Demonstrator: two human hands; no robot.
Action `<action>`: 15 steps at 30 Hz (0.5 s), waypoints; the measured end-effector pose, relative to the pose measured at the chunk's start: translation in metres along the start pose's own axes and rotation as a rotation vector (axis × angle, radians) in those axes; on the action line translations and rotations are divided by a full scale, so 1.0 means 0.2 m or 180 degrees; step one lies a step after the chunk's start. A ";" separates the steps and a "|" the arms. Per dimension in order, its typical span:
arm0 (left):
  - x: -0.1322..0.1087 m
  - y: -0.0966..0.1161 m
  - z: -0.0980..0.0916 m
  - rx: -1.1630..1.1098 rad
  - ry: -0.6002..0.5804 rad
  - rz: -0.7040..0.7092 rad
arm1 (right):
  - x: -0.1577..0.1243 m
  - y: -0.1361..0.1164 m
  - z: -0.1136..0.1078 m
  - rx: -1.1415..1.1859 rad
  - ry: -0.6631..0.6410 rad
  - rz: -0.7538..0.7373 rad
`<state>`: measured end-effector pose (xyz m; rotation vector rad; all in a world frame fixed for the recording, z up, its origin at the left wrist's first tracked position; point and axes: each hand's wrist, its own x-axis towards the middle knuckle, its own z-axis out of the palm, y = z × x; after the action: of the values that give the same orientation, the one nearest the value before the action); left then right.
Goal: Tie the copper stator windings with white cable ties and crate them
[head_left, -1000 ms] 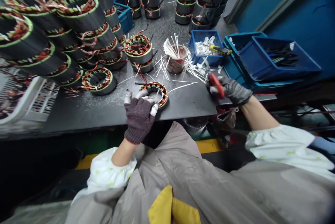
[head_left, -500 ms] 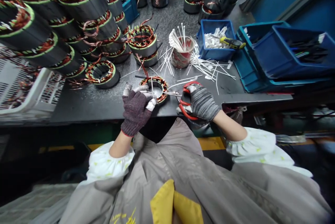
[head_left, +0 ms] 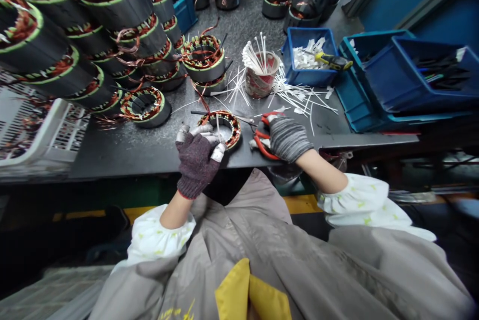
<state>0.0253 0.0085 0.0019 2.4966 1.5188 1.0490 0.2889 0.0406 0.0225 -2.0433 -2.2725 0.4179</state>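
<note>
Against the left fingers (head_left: 202, 130), copper-wound stator (head_left: 231, 130), lying flat

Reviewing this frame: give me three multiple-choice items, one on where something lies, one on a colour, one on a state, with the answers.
1. Where does the yellow-handled tool lie?
A. On the floor
B. On the blue bin
C. In the cup

2. What colour are the handles of the scissors in the right hand?
A. Blue
B. Black
C. Red

3. What state is the left hand in?
A. Bare
B. Gloved, fingers on the stator
C. Holding scissors

Answers:
1. B, it rests at the bin's edge.
2. C, red loops show beside the glove.
3. B, a dark knit glove with taped fingertips reaches the ring.
</note>
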 end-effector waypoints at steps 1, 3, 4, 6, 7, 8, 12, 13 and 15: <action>0.00 0.00 0.00 -0.0030 0.0001 0.0006 | 0.02 -0.02 -0.01 -0.0046 -0.0057 -0.0048; 0.00 0.00 0.00 -0.0059 0.0028 0.0034 | 0.05 -0.05 -0.02 -0.0206 -0.0249 -0.0047; 0.00 0.00 0.00 -0.0057 0.0044 0.0032 | 0.05 -0.05 -0.02 -0.0282 -0.0325 -0.0003; -0.01 0.00 0.00 -0.0071 0.0094 -0.0048 | 0.01 -0.02 -0.03 -0.0340 -0.0329 0.0039; -0.01 0.00 0.00 -0.0107 0.0119 -0.0123 | -0.01 0.00 -0.03 -0.0316 -0.0252 -0.0017; -0.01 0.00 -0.01 -0.0155 0.0141 -0.0210 | -0.05 0.03 -0.02 -0.0276 -0.0137 -0.0140; 0.00 0.01 -0.02 -0.0270 0.0180 -0.0489 | -0.15 0.04 -0.04 -0.0130 0.0163 -0.0869; 0.00 0.01 -0.03 -0.0272 0.0181 -0.0515 | -0.16 0.03 -0.05 -0.0139 0.0107 -0.0976; -0.01 0.01 -0.03 -0.0277 0.0152 -0.0526 | -0.17 -0.03 -0.08 -0.0266 -0.0069 -0.1065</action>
<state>0.0236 0.0044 0.0069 2.2606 1.6219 1.1291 0.2911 0.0100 0.0442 -1.6476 -2.6189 0.3274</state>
